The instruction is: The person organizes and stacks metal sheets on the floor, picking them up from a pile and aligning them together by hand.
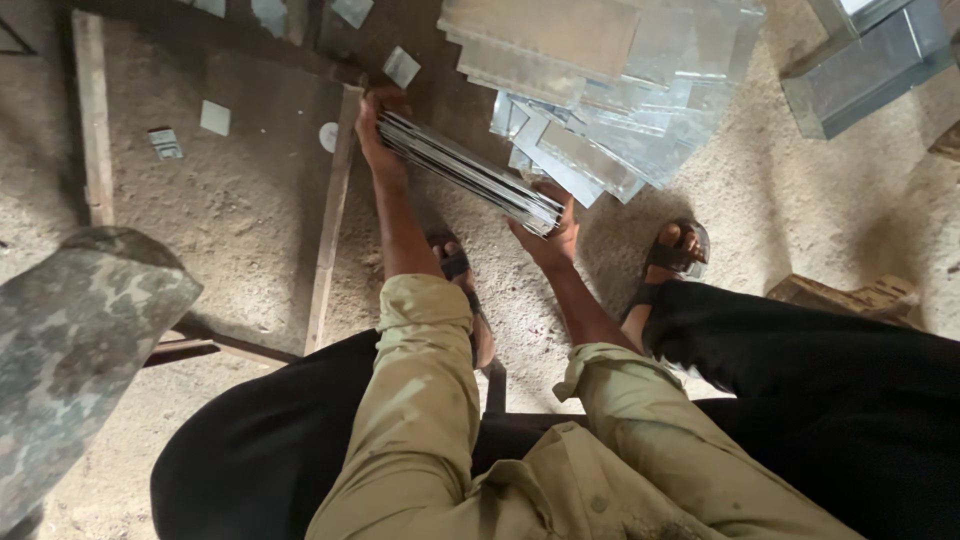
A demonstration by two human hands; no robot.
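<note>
Squaring up a stack of thin metal sheets (pixel 470 172) looks to me like the step in hand; I judge the next move needs both ends kept level so no sheet slips out. Nearest me are my olive sleeves (pixel 420 400) and dark trousers, with sandalled feet (pixel 678 250) on the sandy floor (pixel 240 230). My left hand (pixel 375 135) is curled shut around the far end of the stack, fingers wrapped over its edge. My right hand (pixel 548 232) cups the near end from below, partly closed. Beyond lies a loose pile of shiny sheets (pixel 610 90), and small metal squares (pixel 214 117) are scattered on the ground near a wooden strip (pixel 330 230).
</note>
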